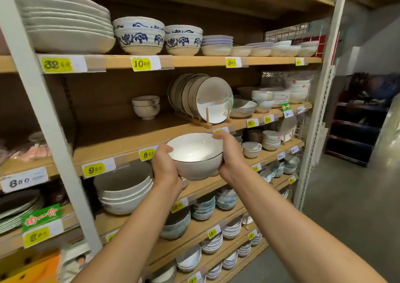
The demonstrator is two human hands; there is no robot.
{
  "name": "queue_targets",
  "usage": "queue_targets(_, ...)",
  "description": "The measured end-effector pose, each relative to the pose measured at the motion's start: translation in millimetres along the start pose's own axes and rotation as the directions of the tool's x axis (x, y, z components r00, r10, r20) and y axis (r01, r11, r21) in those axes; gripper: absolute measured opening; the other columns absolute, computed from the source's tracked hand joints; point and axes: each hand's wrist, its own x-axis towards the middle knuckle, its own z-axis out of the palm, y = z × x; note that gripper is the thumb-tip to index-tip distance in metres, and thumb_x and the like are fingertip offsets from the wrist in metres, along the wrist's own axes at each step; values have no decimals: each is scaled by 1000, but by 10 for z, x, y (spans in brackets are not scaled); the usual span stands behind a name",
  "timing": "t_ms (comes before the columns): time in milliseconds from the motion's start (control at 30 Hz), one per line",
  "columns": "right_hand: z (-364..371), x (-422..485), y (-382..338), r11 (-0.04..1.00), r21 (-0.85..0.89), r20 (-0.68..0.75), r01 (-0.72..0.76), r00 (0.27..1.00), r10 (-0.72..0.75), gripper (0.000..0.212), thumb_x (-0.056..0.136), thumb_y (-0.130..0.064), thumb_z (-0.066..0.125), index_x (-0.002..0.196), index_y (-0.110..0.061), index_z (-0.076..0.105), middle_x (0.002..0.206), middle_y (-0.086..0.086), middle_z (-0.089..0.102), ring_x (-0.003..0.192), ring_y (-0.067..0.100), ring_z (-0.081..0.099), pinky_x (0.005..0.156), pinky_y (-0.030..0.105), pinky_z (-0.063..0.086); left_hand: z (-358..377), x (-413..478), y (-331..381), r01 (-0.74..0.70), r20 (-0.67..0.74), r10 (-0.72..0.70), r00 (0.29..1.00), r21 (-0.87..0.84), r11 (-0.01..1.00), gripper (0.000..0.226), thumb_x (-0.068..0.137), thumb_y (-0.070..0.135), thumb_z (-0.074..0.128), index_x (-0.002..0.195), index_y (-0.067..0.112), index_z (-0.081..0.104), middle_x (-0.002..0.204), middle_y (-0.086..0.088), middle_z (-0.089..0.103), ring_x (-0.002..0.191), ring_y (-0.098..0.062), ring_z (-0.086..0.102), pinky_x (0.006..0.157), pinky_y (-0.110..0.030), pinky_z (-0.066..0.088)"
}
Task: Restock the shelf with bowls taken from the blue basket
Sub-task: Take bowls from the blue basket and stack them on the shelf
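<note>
Here the wooden shelf (pixel 129 139) at chest height lies bare between a pair of small stacked bowls (pixel 146 107) and a rack of upright plates (pixel 207 98), likely the gap to fill; the blue basket is out of view. Just before its edge, a white black-rimmed bowl (pixel 194 155) sits upright; the left hand (pixel 164 168) and right hand (pixel 231 155) clasp opposite sides, thumbs over the rim, keeping it level.

The left hand (pixel 165 168) and right hand (pixel 230 157) are covering both sides of the bowl (pixel 194 155). The picture's left edge is cutting the stacked plates (pixel 65 22). Small print on the price labels (pixel 252 122) is staying unreadable. Motion is blurring the dark rack (pixel 355 131) at right.
</note>
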Motion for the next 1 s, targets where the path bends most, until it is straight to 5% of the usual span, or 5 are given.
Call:
queue_targets(167,184,553,-85,999,37,37,-4,999,2,5,84,-13,53,85,-18,54,86,9,64,79,26,60,71,37,49,178,509,109,-46,-33,47,998,34,998,11,82,20,48,88,18,57,89,-10,65,79,-29,62,60,-29,51)
queue_targets(367,587,1354,-106,999,25,77,-42,996,40,32,81,-12,53,110,-12,63,105,13,68,87,30,62,64,34,53,273,1301,322,-150,-78,156,985,75,986,11,83,19,46,87,22,56,92,-8,63,83,-28,61,63,-30,47)
queue_targets(567,877,1985,-98,998,-14,125,-65,990,66,41,82,-6,46,120,-11,62,114,15,64,101,35,60,86,46,53,309,1900,425,-183,-122,199,972,133,974,14,87,21,43,86,23,57,85,-5,64,77,-24,61,60,-29,50)
queue_targets(833,1085,2513,-21,991,-9,188,-130,974,130,24,87,-3,44,101,-10,63,100,15,65,86,31,64,61,35,56,291,2420,455,-211,-193,258,947,234,949,19,84,19,42,89,16,61,90,-8,67,85,-24,63,70,-34,49)
queue_targets(1000,1121,2758,10,984,-62,232,-165,957,175,16,87,-1,45,88,-12,56,88,15,63,78,30,65,59,37,57,308,2596,424,-177,-267,252,930,274,945,22,81,17,43,92,10,61,93,-12,64,88,-27,62,76,-36,48)
